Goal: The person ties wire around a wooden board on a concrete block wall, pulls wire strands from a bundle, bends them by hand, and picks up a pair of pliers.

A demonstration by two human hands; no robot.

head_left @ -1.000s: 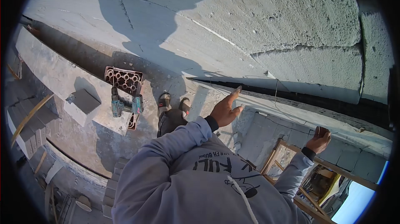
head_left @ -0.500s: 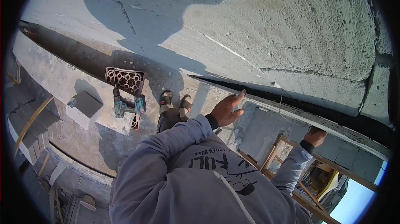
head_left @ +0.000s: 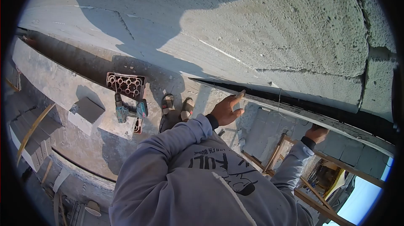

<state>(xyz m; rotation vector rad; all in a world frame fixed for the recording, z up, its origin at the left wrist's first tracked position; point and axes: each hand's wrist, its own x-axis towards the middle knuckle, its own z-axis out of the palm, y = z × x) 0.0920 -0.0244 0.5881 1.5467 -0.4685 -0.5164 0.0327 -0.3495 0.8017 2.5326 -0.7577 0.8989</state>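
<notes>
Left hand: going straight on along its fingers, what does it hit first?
Left hand: probably the long pale board. Its fingertips already overlap the board in view; depth and contact are unclear. If it clears that, next looks like the block wall beyond the dark gap.

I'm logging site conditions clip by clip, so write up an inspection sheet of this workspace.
Surface: floor stained and dusty.
Job's things: long pale board beside a dark gap along the rough wall.
Clutter: drill by a reddish crate; pale block on a slab.
Hands: left hand open, fingertips at the board; right hand at its lower edge, fingers partly hidden.
Cables: power cables, nothing seen; thin wire near the board.
Surroundings: stacked blocks, timber frame.
</notes>
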